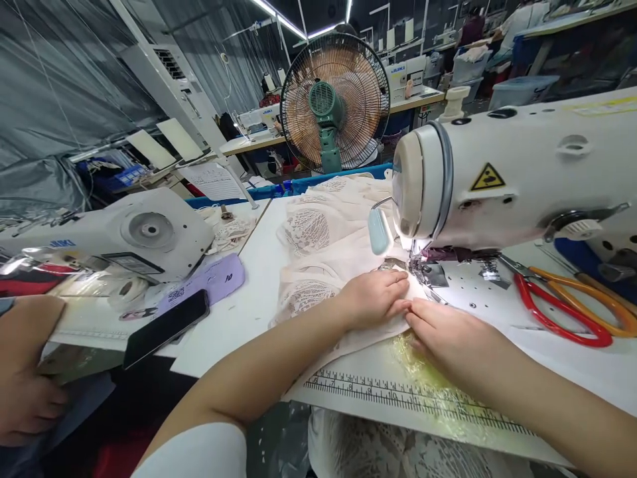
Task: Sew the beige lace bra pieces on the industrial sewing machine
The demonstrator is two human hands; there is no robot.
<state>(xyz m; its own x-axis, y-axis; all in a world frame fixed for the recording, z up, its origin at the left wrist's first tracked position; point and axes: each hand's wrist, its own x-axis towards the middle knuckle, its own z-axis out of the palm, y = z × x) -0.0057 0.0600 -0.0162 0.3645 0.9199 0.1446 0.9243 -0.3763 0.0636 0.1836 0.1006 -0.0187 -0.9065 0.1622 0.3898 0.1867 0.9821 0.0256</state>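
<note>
Cream lace fabric [318, 245] lies across the white sewing table [239, 318] and runs under the presser foot [423, 271] of a white sewing machine [522, 172]. My left hand [374, 297] presses flat on the fabric just left of the foot. Beside it, my right hand [450, 338] rests palm down on the fabric edge, fingertips touching the left hand. Both hands lie flat, gripping nothing.
Red and orange scissors [562, 305] lie to the right of the needle. A printed ruler strip [398, 395] lines the table's front edge. A black phone [166, 326] and a second sewing machine [124, 236] sit left, near another person's arm [24, 372]. A fan [334, 103] stands behind.
</note>
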